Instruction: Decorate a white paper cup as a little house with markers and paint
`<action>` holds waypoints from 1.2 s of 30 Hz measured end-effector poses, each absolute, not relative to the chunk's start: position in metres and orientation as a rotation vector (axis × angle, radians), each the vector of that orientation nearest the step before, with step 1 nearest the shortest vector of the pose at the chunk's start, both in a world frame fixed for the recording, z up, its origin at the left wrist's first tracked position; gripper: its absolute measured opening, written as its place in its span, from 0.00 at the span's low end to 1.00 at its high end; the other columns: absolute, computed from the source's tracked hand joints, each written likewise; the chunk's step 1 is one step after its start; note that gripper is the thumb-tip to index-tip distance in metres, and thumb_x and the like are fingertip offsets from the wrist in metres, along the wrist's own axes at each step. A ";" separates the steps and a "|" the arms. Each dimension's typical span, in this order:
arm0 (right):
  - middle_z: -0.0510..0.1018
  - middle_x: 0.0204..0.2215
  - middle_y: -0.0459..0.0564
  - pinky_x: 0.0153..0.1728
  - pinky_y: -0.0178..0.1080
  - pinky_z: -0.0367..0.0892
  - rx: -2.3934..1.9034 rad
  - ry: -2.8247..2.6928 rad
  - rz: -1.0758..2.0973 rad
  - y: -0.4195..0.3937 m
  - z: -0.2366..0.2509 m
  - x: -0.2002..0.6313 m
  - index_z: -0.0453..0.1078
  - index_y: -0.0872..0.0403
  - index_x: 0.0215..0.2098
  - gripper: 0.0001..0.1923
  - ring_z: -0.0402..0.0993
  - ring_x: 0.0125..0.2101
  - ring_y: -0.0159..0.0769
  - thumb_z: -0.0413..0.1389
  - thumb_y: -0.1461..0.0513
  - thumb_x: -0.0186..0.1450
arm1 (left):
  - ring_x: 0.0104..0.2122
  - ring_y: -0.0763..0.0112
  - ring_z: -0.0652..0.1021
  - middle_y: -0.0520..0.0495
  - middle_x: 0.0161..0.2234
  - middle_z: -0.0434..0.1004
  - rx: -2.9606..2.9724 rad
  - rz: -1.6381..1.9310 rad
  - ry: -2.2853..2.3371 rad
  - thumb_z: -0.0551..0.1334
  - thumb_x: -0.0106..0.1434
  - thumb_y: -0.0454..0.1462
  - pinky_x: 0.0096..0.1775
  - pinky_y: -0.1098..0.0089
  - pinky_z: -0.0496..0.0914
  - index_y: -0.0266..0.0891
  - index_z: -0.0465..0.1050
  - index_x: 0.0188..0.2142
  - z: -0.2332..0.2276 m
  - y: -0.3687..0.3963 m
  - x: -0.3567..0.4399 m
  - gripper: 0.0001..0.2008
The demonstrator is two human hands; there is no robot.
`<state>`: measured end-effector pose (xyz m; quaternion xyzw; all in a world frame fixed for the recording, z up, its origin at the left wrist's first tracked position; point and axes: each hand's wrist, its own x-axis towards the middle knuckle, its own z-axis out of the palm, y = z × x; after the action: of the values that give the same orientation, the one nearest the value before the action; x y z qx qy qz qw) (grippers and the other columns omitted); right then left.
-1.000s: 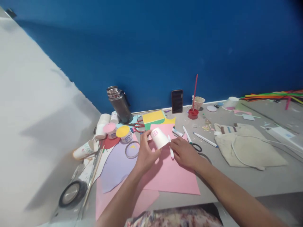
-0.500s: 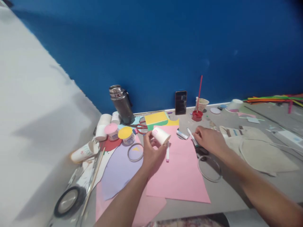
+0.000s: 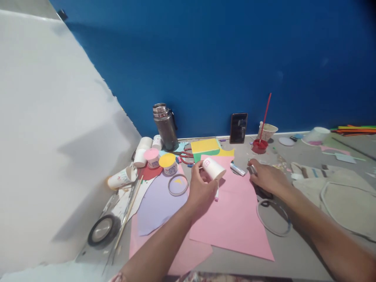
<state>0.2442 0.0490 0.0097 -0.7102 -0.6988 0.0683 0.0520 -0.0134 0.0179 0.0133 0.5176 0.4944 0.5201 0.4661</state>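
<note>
My left hand (image 3: 202, 188) is closed around a small white paper cup (image 3: 214, 169), tilted with its mouth to the right. A pink window-like grid is drawn on its side. Below the cup, a white marker with a pink end (image 3: 217, 194) partly shows over the pink paper (image 3: 229, 219). My right hand (image 3: 264, 176) is at the table to the right of that sheet, its fingers pinched on a slim marker (image 3: 250, 166), mostly hidden by them. Under this hand is a dark object (image 3: 263, 192) that I cannot make out. A silvery tube (image 3: 237, 169) lies between the hands.
Left are a steel flask (image 3: 165, 127), cups with pink (image 3: 152, 155) and yellow lids (image 3: 168, 161), a tape roll (image 3: 104, 231) and a wooden stick (image 3: 129, 211). A phone (image 3: 238, 128) leans on the blue wall. Red paint (image 3: 259, 147) holds a brush (image 3: 266, 113).
The view has swung slightly left, so things sit further right. The marker at my right fingertips, plainly visible before, is now mostly covered. My left hand still holds the cup.
</note>
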 end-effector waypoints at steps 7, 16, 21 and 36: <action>0.84 0.39 0.51 0.38 0.39 0.75 -1.605 -2.034 0.609 0.041 0.029 0.269 0.70 0.54 0.64 0.25 0.82 0.36 0.39 0.51 0.62 0.70 | 0.59 0.52 0.74 0.39 0.62 0.67 1.584 1.195 1.186 0.73 0.53 0.34 0.58 0.51 0.74 0.46 0.68 0.59 0.012 0.043 -0.024 0.34; 0.76 0.22 0.43 0.22 0.33 0.69 -1.050 -1.669 0.610 -0.001 0.023 0.205 0.81 0.51 0.46 0.13 0.71 0.19 0.30 0.56 0.54 0.75 | 0.62 0.50 0.70 0.40 0.59 0.64 1.778 1.133 1.079 0.73 0.54 0.35 0.62 0.52 0.71 0.47 0.65 0.60 -0.008 0.052 -0.035 0.35; 0.85 0.29 0.47 0.26 0.35 0.74 -1.061 -1.670 0.488 -0.011 0.014 0.194 0.81 0.50 0.44 0.08 0.79 0.23 0.33 0.61 0.57 0.73 | 0.62 0.47 0.67 0.40 0.58 0.60 1.957 1.128 1.136 0.73 0.52 0.35 0.63 0.48 0.68 0.48 0.63 0.63 -0.009 0.047 -0.035 0.40; 0.86 0.31 0.49 0.32 0.37 0.78 -1.057 -1.861 0.293 -0.015 0.021 0.183 0.78 0.49 0.40 0.05 0.83 0.28 0.37 0.60 0.59 0.72 | 0.62 0.46 0.65 0.39 0.58 0.59 2.080 1.151 1.168 0.72 0.54 0.35 0.64 0.46 0.66 0.47 0.62 0.65 -0.007 0.043 -0.032 0.40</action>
<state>0.1833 -0.0154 0.0210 -0.4316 -0.7598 0.1197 0.4713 -0.0318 0.0431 -0.0067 0.7616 0.4278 0.4213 0.2440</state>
